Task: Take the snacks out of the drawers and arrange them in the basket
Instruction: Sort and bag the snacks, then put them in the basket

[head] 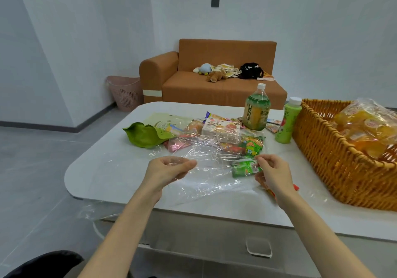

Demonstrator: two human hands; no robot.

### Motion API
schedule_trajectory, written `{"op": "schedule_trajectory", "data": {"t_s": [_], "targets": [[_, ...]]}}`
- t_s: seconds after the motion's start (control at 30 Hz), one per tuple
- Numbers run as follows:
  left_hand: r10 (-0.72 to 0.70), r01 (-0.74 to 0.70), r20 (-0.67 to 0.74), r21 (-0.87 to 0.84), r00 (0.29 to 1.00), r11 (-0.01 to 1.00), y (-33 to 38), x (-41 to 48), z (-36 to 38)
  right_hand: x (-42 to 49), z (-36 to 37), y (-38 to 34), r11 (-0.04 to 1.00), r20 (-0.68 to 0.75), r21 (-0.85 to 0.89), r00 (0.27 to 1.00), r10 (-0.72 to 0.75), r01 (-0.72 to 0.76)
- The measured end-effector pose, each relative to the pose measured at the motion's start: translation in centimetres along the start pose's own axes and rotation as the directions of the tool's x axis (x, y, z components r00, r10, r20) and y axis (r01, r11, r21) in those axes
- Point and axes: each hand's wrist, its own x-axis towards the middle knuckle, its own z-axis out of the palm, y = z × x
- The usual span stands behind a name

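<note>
Left hand: over the near-left part of the tabletop, fingers curled, thumb and fingertips pinching the film.
Right hand: near the near edge, towards the basket. Its fingers are curled and pinch the film's right side, right at the green packet. Whether they grip the packet too cannot be told.
Film: clear and crinkled, stretched between the two hands. Its far part lies over the snacks in the middle of the tabletop, and its loose end hangs off the near-left corner.
Green packet: under the film, touching the right fingers.
Red packet: by the near edge, mostly hidden under the right wrist.
Snacks: still on the tabletop, bunched in the middle. There is a white box, a green pouch towards the left edge, a pink packet and an orange-green packet, with smaller packets behind them.
Big bottle: upright near the far edge, white cap on.
Small bottle: green, upright, just beside the basket's left wall.
Basket: wicker, at the right edge of the tabletop. It holds a clear bag of orange jelly cups.
Drawer: its front, with a clear handle, shows below the near edge.
Sofa: brown, beyond the far edge, with soft toys and dark cloth on the seat.
Bin: pink, on the floor beside the sofa's arm.
</note>
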Motion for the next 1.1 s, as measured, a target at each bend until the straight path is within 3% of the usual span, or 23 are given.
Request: {"op": "schedule_trajectory", "data": {"t_s": [0.3, 0.5, 0.57, 0.67, 0.73, 0.83, 0.9, 0.97, 1.03, 1.1], "targets": [[0.035, -0.044, -0.091, -0.099, 0.995, 0.994, -0.1, 0.5, -1.1, -1.3, 0.1, -2.1, 0.991, 0.115, 0.133, 0.993, 0.006, -0.021], [0.179, -0.188, 0.134, 0.059, 0.975, 0.980, 0.4, 0.6, -2.6, -2.1, -1.2, -3.6, 0.923, 0.417, 0.321, 0.906, 0.064, -0.213], [0.223, -0.236, 0.194, 0.045, 0.955, 0.971, 0.6, 0.4, -2.9, -2.2, -1.4, -3.4, 0.940, 0.426, 0.305, 0.905, 0.008, -0.151], [0.249, -0.251, 0.183, -0.014, 0.951, 0.968, 0.8, 0.2, -2.8, -1.8, -1.5, -2.8, 0.973, 0.273, 0.216, 0.952, -0.137, 0.078], [0.201, -0.175, 0.191, -0.149, 0.961, 0.973, 0.9, 0.4, -2.8, -1.5, -1.5, -2.6, 0.956, 0.199, 0.195, 0.946, -0.257, 0.219], [0.019, 0.108, 0.228, -0.533, 0.974, 0.839, 1.0, 1.1, -3.5, -1.4, -1.6, -1.9, 0.840, 0.060, -0.063, 0.842, -0.536, 0.539], [-0.097, 0.235, 0.243, -0.640, 0.965, 0.732, 1.1, 1.4, -3.9, -1.6, -1.5, -1.7, 0.689, 0.074, -0.244, 0.722, -0.688, 0.682], [-0.172, 0.265, 0.214, -0.560, 0.961, 0.785, 0.9, 1.4, -4.0, -2.2, -1.1, -1.4, 0.597, 0.173, -0.277, 0.650, -0.740, 0.753], [-0.204, 0.244, 0.151, -0.335, 0.967, 0.910, 0.1, 1.6, -3.9, -2.6, -0.7, -0.9, 0.621, 0.298, -0.256, 0.671, -0.679, 0.741], [-0.224, 0.235, 0.130, -0.081, 0.966, 0.969, -0.7, 1.7, -3.7, -2.9, -0.7, -0.3, 0.699, 0.494, -0.298, 0.731, -0.470, 0.650]]}}
